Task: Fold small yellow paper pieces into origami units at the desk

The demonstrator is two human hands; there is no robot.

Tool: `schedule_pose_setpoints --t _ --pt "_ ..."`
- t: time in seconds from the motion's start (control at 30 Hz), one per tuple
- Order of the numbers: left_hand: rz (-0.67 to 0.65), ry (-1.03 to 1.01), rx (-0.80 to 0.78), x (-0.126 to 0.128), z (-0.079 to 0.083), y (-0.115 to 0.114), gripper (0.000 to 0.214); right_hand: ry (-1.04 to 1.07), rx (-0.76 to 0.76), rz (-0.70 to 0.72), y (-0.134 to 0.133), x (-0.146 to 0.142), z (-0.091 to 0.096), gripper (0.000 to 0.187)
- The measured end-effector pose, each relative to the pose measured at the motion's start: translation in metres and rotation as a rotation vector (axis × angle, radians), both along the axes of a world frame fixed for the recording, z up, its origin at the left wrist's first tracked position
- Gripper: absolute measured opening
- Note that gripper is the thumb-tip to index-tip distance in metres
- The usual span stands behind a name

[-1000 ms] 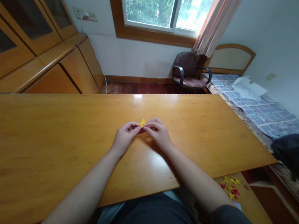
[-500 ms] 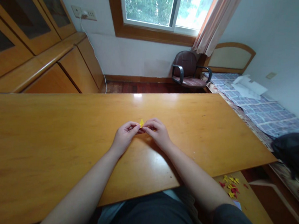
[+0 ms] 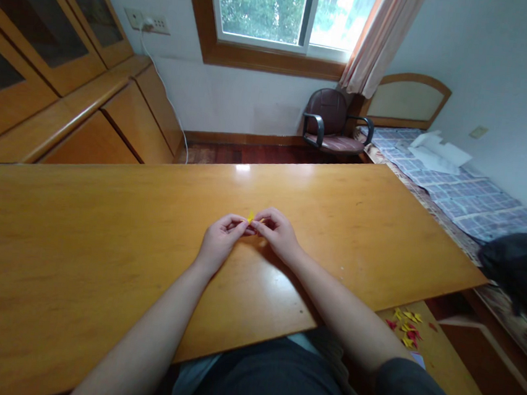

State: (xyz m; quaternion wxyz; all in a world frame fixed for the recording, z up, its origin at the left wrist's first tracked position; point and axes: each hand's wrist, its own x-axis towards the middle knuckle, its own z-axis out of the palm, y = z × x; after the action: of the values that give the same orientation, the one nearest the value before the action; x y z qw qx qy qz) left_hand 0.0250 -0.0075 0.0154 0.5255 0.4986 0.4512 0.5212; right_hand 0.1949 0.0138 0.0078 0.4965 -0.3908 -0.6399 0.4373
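A tiny piece of yellow origami paper [image 3: 251,217] is pinched between my two hands, just above the wooden table [image 3: 101,238]. My left hand [image 3: 224,234] grips its left side between thumb and fingertips. On the other side, my right hand [image 3: 276,231] has thumb and forefinger closed on it, with the fingertips of both hands nearly meeting. Most of the paper is hidden behind the fingers, and only a small yellow tip shows.
Several yellow and red folded paper figures [image 3: 407,328] lie on a lower wooden surface [image 3: 454,371] at the right. Beyond the table stands a brown armchair [image 3: 331,120]. A bed [image 3: 478,193] with a black bag [image 3: 521,272] is at the right, a wooden cabinet [image 3: 91,100] at the left.
The pointed yellow flap that stood up between my fingertips now shows smaller and lower. My fingers have drawn slightly closer together around the paper.
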Motion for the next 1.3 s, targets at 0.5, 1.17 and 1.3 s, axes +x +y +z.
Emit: schedule_pose_setpoints --t 0.5,1.17,1.3 --pt "-0.03 -0.038 -0.029 -0.0007 -0.0023 -0.0002 0.035 0.077 -0.083 0.022 -0.0003 -0.001 -0.0009 0.025" --pt "0.006 -0.165 -0.105 -0.0001 -0.0028 0.003 0.034 0.319 -0.247 0.108 0.0042 -0.004 -0.0083 0.036" --pt "-0.001 -0.215 -0.134 0.001 0.0004 0.0021 0.033 0.299 -0.272 0.067 0.0037 -0.0036 -0.0052 0.031"
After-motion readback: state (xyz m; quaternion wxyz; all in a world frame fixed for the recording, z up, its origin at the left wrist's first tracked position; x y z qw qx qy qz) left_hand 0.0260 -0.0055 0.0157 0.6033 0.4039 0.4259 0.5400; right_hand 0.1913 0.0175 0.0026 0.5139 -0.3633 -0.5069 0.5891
